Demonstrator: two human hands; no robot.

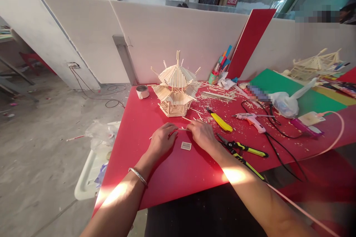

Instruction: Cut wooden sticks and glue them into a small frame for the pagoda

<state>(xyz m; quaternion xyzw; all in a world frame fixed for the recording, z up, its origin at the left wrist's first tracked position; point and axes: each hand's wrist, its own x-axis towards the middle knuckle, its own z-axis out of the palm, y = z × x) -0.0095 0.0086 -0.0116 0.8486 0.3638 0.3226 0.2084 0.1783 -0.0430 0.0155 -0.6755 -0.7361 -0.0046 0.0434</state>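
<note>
My left hand [162,136] and my right hand [202,133] are low over the red table, fingertips facing each other. A thin pale wooden stick [182,129] spans the short gap between them, its ends pinched in the fingers of both hands. Just below it lies a small rectangular wooden frame [186,146] with a greyish middle. Behind my hands stands a pavilion model [178,92] built of wooden sticks, with two tiers of roof.
To the right lie a yellow utility knife [221,121], pruning shears [244,149] and a pink glue gun [254,121] with its black cord. Loose sticks [219,94] and shavings are scattered behind them. A roll of tape [142,92] sits at the back left corner.
</note>
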